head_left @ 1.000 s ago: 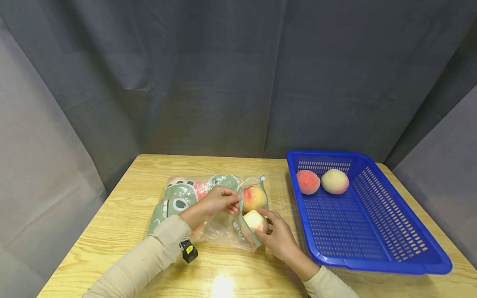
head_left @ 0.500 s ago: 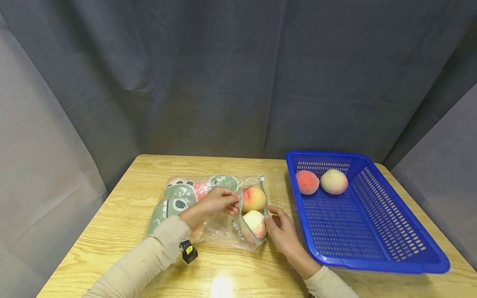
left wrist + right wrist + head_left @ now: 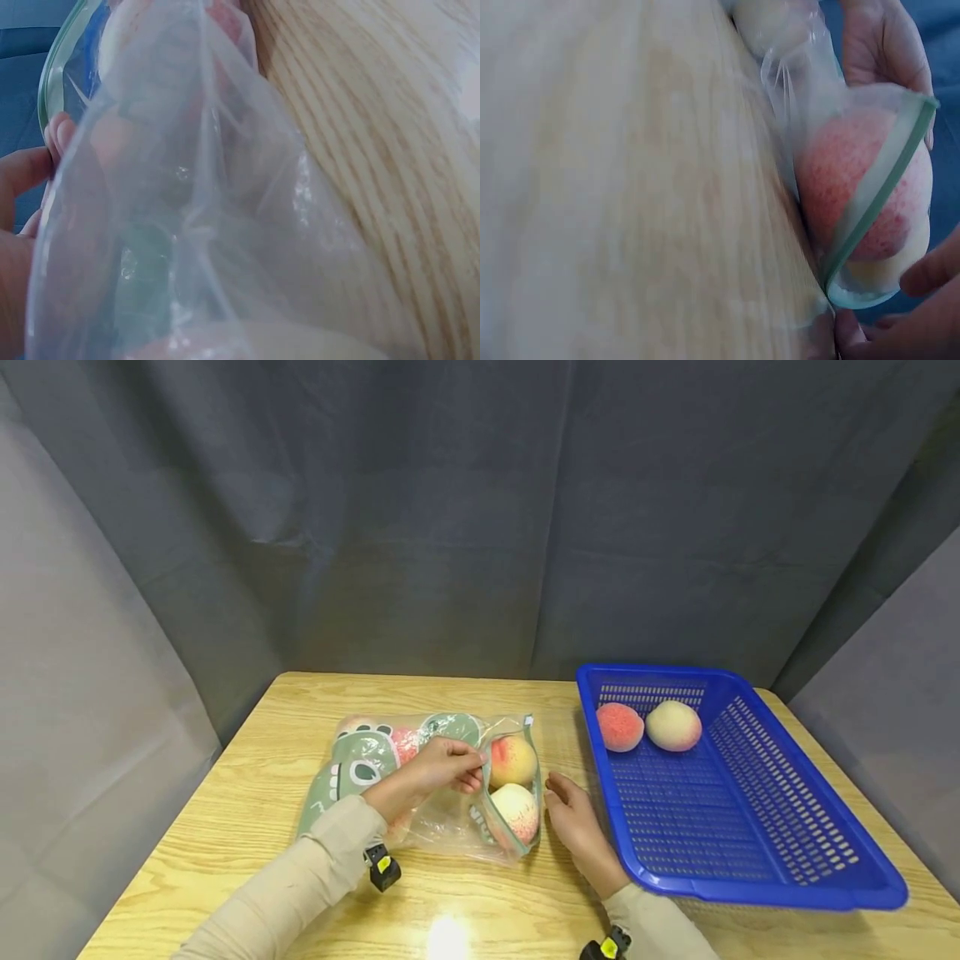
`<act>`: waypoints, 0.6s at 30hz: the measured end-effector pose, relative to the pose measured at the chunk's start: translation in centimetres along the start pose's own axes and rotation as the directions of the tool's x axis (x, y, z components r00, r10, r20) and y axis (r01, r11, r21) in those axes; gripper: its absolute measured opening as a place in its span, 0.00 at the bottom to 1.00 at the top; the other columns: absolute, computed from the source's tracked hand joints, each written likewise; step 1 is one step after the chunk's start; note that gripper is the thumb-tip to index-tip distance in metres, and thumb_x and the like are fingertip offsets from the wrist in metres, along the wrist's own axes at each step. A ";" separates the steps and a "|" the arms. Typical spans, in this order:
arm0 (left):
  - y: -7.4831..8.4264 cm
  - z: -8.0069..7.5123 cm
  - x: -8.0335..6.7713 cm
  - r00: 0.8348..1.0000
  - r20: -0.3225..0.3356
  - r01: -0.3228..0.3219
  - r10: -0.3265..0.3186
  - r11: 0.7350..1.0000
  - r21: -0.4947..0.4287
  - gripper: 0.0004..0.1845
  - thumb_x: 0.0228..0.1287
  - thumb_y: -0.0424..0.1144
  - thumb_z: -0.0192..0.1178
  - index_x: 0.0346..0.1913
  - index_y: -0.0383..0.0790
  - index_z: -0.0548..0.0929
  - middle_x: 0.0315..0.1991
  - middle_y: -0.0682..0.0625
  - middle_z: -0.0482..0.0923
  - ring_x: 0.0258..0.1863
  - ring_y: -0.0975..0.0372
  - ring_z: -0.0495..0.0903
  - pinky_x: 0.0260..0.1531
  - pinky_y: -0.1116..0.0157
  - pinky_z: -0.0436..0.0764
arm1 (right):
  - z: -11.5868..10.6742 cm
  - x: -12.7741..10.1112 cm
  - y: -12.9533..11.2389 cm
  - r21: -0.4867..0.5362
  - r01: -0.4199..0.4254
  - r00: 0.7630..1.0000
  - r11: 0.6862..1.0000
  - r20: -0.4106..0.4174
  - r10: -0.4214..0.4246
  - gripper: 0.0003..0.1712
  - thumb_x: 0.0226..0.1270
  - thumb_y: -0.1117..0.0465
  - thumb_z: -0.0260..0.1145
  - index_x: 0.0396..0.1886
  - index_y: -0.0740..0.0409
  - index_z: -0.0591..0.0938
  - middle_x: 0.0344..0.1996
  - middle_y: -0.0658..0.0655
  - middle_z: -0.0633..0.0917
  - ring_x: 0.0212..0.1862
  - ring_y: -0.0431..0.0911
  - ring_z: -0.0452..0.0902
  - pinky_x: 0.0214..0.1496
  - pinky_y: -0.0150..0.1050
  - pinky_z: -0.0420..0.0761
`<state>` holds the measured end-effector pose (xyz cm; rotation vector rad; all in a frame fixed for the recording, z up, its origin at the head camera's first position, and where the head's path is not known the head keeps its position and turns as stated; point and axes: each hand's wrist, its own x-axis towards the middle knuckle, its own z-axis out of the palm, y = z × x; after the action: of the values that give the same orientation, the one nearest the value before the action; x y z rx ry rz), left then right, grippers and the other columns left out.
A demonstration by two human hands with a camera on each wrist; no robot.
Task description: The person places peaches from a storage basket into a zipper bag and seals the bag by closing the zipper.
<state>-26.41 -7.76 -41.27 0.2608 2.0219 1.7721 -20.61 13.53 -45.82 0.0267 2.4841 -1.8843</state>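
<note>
A clear zip bag [image 3: 442,827] with a green cartoon print lies on its side, its green-edged mouth facing right. My left hand [image 3: 442,764] pinches the upper lip of that mouth and holds it raised. Just inside sit a yellow-red peach [image 3: 513,761] and, nearer me, a pale peach [image 3: 516,810] with pink speckles. More peaches show through the plastic farther left. My right hand [image 3: 576,822] is beside the mouth with fingers loosely bent and nothing between them. In the right wrist view its thumb [image 3: 930,274] is close to the bag's lower lip.
To the right stands a blue plastic basket [image 3: 675,852] with a red peach [image 3: 620,727] and a pale peach [image 3: 673,726] at its far left. Both lie on a wooden table [image 3: 225,827], with a dark curtain [image 3: 420,527] behind.
My right hand has let go of the pale peach and drawn back to the right, off the bag's lip. That peach sits slightly more exposed in the mouth. My left hand stays put.
</note>
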 end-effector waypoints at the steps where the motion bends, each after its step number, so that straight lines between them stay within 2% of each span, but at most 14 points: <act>1: 0.0 0.0 0.0 1.000 -0.001 0.002 -0.002 1.000 -0.004 0.10 0.68 0.33 0.55 0.41 0.25 0.80 0.23 0.50 0.79 0.22 0.66 0.79 0.26 0.73 0.82 | 0.0 0.1 0.0 -0.011 0.002 1.000 1.000 0.012 -0.002 0.26 0.73 0.71 0.43 0.67 0.81 0.56 0.63 0.80 0.65 0.67 0.69 0.58 0.67 0.59 0.64; 5: 0.0 0.1 0.1 1.000 -0.003 -0.001 0.001 1.000 -0.004 0.10 0.68 0.33 0.55 0.41 0.25 0.80 0.23 0.50 0.79 0.22 0.66 0.79 0.26 0.73 0.82 | 0.0 0.3 0.0 -0.061 0.011 0.999 0.998 0.037 -0.009 0.26 0.72 0.71 0.45 0.66 0.81 0.58 0.60 0.79 0.69 0.64 0.68 0.64 0.64 0.58 0.69; 9: 0.0 0.1 0.0 1.000 -0.005 0.003 -0.003 1.000 -0.006 0.11 0.68 0.32 0.55 0.41 0.24 0.80 0.23 0.50 0.79 0.21 0.67 0.79 0.26 0.73 0.82 | 0.1 0.5 0.4 -0.082 0.028 1.000 0.996 -0.001 -0.028 0.23 0.70 0.72 0.48 0.62 0.81 0.65 0.54 0.76 0.75 0.58 0.64 0.71 0.58 0.52 0.75; 12: 0.0 0.0 0.0 1.000 -0.005 0.005 -0.005 1.000 -0.008 0.11 0.68 0.32 0.55 0.42 0.24 0.79 0.23 0.50 0.79 0.21 0.67 0.79 0.26 0.73 0.82 | 0.2 0.7 0.7 -0.085 0.040 0.998 0.996 -0.050 -0.045 0.19 0.67 0.73 0.53 0.56 0.80 0.72 0.44 0.72 0.81 0.46 0.56 0.78 0.46 0.38 0.80; 14: -0.1 0.0 0.1 1.000 -0.004 0.001 -0.001 1.000 -0.002 0.11 0.69 0.32 0.55 0.42 0.24 0.79 0.23 0.50 0.79 0.21 0.67 0.79 0.26 0.73 0.82 | 0.2 0.9 0.9 -0.083 0.041 0.996 0.996 -0.082 -0.048 0.17 0.65 0.73 0.56 0.51 0.79 0.76 0.36 0.67 0.83 0.37 0.47 0.78 0.36 0.31 0.77; 16: -0.1 0.0 0.1 1.000 -0.003 -0.001 0.001 1.000 0.004 0.11 0.69 0.33 0.55 0.41 0.24 0.80 0.23 0.50 0.79 0.22 0.66 0.79 0.26 0.73 0.82 | 0.2 1.0 1.1 -0.073 0.038 0.994 0.997 -0.097 -0.045 0.15 0.62 0.74 0.59 0.47 0.80 0.78 0.31 0.64 0.83 0.30 0.41 0.76 0.29 0.28 0.75; 18: -0.1 -0.1 0.2 1.000 0.000 -0.001 0.001 1.000 0.010 0.11 0.69 0.33 0.55 0.40 0.25 0.80 0.23 0.50 0.79 0.22 0.66 0.79 0.27 0.72 0.82 | 0.2 1.0 1.3 -0.058 0.031 0.994 0.998 -0.102 -0.037 0.14 0.61 0.74 0.60 0.44 0.80 0.79 0.28 0.63 0.84 0.27 0.38 0.75 0.27 0.27 0.75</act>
<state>-26.57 -7.79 -41.44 0.2649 2.0313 1.7637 -21.56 13.69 -47.13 0.0828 2.6197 -1.8710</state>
